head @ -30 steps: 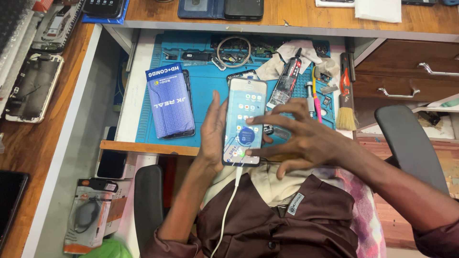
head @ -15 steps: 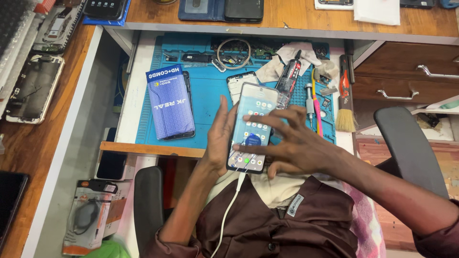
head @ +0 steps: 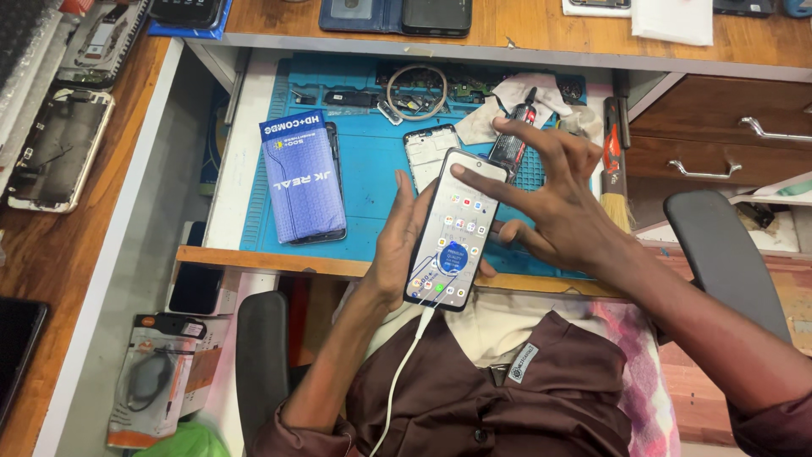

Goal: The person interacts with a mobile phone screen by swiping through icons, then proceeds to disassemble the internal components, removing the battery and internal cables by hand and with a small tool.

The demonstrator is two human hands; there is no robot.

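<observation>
Wooden desk surface [head: 59, 279] fills the left side, carrying a stripped phone frame [head: 59, 148] near its upper edge. Right of it, an open drawer holds a blue work mat [head: 372, 182]. On the mat's left part lies a blue flat packet [head: 302, 175] resting over a dark phone; toward the back sit a coiled cable [head: 416, 91], small parts and a crumpled cloth [head: 529, 95]. A bare white phone frame [head: 430, 152] lies mid-mat.

Over the drawer's front edge, the left hand [head: 397, 245] wraps around a lit smartphone [head: 457, 228] from behind, fingers closed on its left side, holding it tilted above the mat. A white cable [head: 406, 372] hangs from the phone's bottom end down over a brown shirt.

The right hand [head: 562, 211] hovers spread wide, gripping nothing; its index finger reaches across to the upper screen. Farther right, a brush [head: 615, 182] lies at the drawer's edge, beside wooden drawers with metal handles [head: 719, 127] and a dark chair armrest [head: 723, 254].
</observation>
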